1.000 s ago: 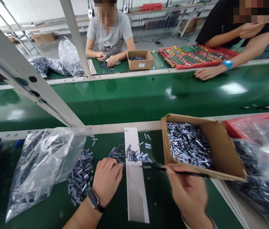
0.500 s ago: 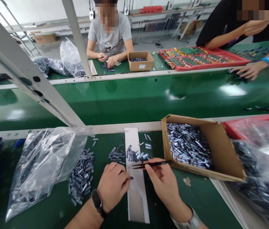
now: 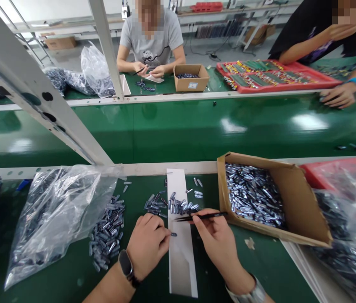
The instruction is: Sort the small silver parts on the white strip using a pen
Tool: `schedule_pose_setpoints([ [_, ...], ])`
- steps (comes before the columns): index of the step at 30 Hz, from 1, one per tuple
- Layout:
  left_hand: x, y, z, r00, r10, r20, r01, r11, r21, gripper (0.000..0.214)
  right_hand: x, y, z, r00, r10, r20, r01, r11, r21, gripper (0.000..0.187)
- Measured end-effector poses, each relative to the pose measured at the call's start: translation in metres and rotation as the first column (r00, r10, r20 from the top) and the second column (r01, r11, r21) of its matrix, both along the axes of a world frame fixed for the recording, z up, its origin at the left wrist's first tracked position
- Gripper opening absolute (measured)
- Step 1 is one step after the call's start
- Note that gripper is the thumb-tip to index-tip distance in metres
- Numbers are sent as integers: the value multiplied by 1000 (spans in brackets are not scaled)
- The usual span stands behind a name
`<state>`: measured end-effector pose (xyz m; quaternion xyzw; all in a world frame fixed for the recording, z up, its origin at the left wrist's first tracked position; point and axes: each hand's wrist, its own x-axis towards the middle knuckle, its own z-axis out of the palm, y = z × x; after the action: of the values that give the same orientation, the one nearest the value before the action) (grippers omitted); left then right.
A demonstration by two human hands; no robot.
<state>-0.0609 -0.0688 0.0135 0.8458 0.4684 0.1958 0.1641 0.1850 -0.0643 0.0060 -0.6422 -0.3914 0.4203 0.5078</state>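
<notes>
My left hand (image 3: 150, 240), with a dark watch on its wrist, pinches a small dark oblong part (image 3: 173, 234) over the left edge of a white strip (image 3: 182, 269). My right hand (image 3: 217, 240) is closed round black tweezers (image 3: 207, 216), whose tips point left across the strip just above the pinched part. Between the tweezer tips I can make out nothing. Several glossy oblong parts (image 3: 179, 205) lie on the strip beyond the tweezers. A loose cluster of similar parts (image 3: 155, 204) sits left of the strip, and a larger pile (image 3: 108, 231) lies further left.
A cardboard box (image 3: 300, 198) of shiny parts stands on the right, beside filled plastic bags (image 3: 351, 210). Another clear bag (image 3: 61, 210) lies at left. A white metal post (image 3: 48, 97) slants across the left. Beyond the green channel (image 3: 165, 130), two people work near a red tray (image 3: 259, 87).
My hands and the tweezers stay almost in place; the pinched part shows slightly more clearly. The view has shifted a little. Across the channel, the grey-shirted person's hands have lifted from the small parts.
</notes>
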Motion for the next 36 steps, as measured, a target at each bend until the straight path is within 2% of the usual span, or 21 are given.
schedule_pose_setpoints([
  [7, -1, 0, 4, 983, -111, -149, 113, 994, 3, 17, -2, 2, -1, 999, -7, 32, 7, 1000, 4, 75],
  [12, 1, 0, 2, 984, -97, -147, 97, 995, -9, 18, -1, 2, 1, 999, -20, 32, 20, 1000, -12, 77],
  [21, 2, -1, 0, 998, -24, -62, 23, 1000, -15, 22, 10, 0, 1, 994, -50, -102, 45, 998, -46, 78],
  [36, 3, -3, 0, 995, -16, -94, 12, 999, -42, 25, 6, -8, 4, 996, 58, -74, -64, 994, -91, 82],
])
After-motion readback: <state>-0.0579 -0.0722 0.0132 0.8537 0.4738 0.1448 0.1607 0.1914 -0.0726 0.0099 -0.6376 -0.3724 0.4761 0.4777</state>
